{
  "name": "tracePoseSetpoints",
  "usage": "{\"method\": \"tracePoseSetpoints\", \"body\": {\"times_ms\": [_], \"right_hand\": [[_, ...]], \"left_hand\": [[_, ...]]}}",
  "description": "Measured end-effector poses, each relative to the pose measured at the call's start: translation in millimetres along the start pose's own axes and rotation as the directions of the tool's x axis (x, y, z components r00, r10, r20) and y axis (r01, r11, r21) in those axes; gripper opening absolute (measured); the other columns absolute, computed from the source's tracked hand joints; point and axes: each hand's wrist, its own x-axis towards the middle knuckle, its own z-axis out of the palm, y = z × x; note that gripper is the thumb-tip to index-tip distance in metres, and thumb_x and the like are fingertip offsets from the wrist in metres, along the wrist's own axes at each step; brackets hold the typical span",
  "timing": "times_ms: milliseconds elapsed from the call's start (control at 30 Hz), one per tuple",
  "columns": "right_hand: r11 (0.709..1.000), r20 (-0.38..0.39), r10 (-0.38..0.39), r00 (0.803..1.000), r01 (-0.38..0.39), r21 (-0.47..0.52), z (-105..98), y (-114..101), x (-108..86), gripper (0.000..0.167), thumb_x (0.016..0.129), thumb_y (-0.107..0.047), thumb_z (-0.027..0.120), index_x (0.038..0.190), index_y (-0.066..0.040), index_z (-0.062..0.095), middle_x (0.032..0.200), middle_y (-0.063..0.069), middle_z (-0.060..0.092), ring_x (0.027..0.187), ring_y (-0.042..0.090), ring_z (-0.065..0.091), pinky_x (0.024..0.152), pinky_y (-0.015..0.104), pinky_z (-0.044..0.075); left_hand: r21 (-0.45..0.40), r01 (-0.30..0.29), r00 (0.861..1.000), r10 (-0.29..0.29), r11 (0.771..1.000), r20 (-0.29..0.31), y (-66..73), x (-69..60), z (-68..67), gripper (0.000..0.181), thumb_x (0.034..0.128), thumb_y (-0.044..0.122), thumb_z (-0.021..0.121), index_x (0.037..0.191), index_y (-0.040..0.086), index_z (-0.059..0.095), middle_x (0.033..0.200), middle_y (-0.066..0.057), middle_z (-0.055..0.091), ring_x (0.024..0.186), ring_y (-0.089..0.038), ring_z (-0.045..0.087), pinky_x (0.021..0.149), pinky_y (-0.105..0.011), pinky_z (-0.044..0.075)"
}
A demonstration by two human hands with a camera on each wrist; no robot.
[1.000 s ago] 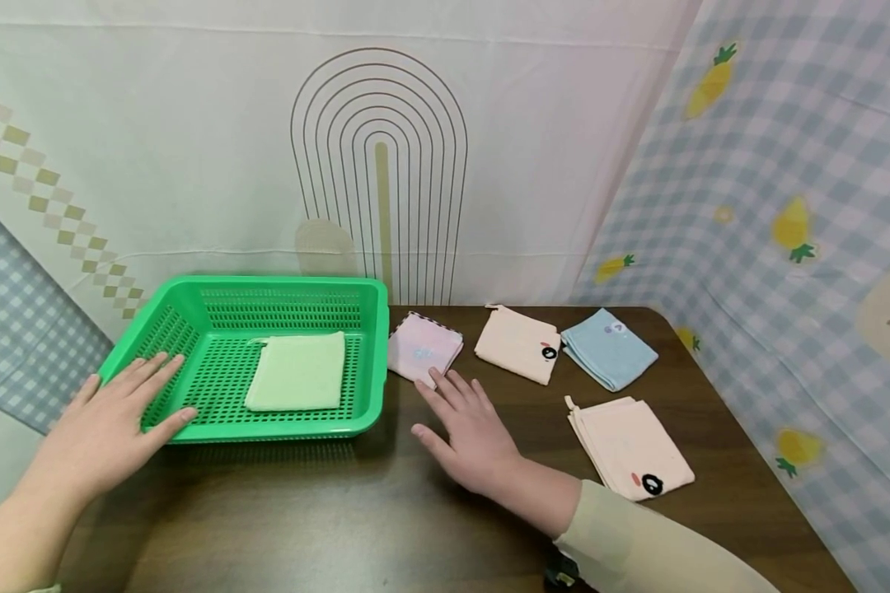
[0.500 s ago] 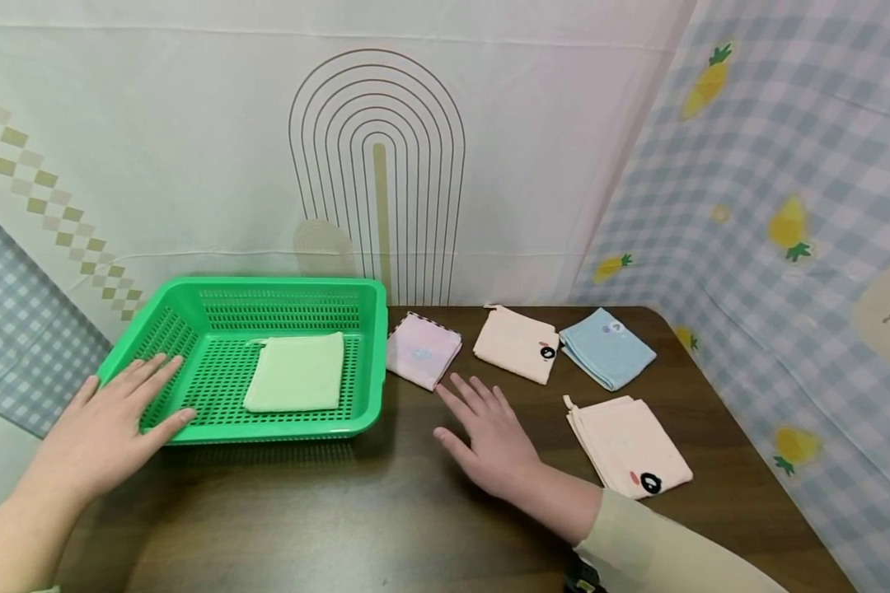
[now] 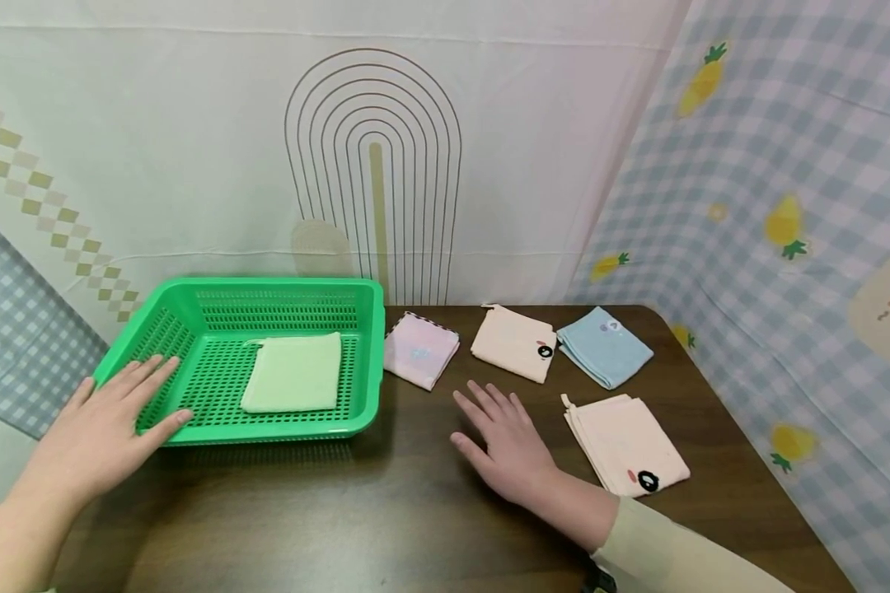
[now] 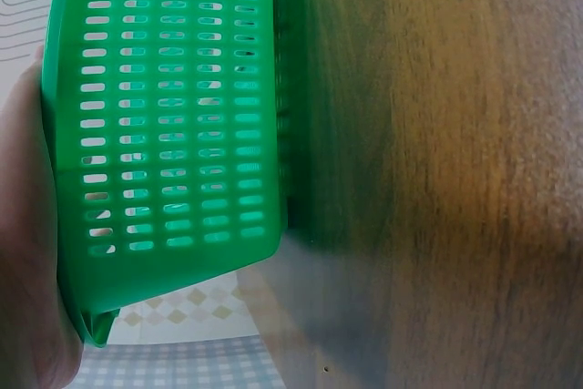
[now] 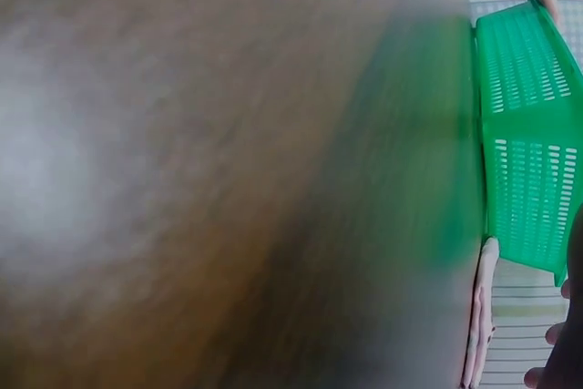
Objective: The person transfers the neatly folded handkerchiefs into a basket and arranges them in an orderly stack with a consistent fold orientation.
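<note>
A green plastic basket point(image 3: 267, 432) stands on the left of the table with a folded pale green cloth point(image 3: 293, 372) lying flat inside. My left hand point(image 3: 107, 428) rests across its front left corner, fingers stretched over the rim and holding nothing. Low over the table, or on it, my right hand point(image 3: 510, 449) is spread with nothing in its fingers; contact cannot be told. Just beyond its fingertips lie a folded lilac cloth point(image 3: 421, 350), close by the basket, and a cream cloth point(image 3: 514, 343) with an embroidered eye. The left wrist view shows the basket's slotted side point(image 4: 173, 116) close up.
A folded blue cloth point(image 3: 606, 347) lies at the back right, its corner close to the cream one. Nearer, right of my right hand, is a second cream cloth point(image 3: 626, 445). The brown table point(image 3: 326, 519) ends against a hanging white curtain point(image 3: 534, 165) and a checked one point(image 3: 756, 329).
My right hand has drawn back from the lilac cloth, to the right and slightly nearer to me. The left hand stays on the basket, and the cloths lie as before.
</note>
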Motion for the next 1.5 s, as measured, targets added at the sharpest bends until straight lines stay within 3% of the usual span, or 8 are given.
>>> {"method": "tracePoseSetpoints", "body": {"times_ms": [967,1500], "right_hand": [[0.991,-0.016,0.111,0.994,-0.112,-0.07,-6.4,41.6,-25.9,0.061,0.099,-0.05,0.053,0.152,-0.021,0.043,0.159,0.008,0.035,0.145,0.036,0.031,0.116,0.062,0.021],[0.978,-0.044,0.189,0.981,-0.192,-0.082,-18.8,71.0,-46.2,0.062,0.101,-0.054,0.046,0.151,-0.017,0.044,0.157,0.013,0.036,0.144,0.04,0.03,0.115,0.063,0.02]], "left_hand": [[-0.005,-0.001,1.0,0.001,1.0,0.002,-1.8,-0.7,0.4,0.086,0.0968,0.055,0.054,0.161,0.021,0.009,0.161,-0.023,0.022,0.146,-0.049,0.016,0.113,-0.056,-0.022],[-0.001,-0.003,1.0,0.003,1.0,0.001,-0.7,0.8,0.7,0.086,0.0966,0.055,0.054,0.161,0.02,0.01,0.161,-0.022,0.022,0.145,-0.049,0.017,0.114,-0.055,-0.021]]}}
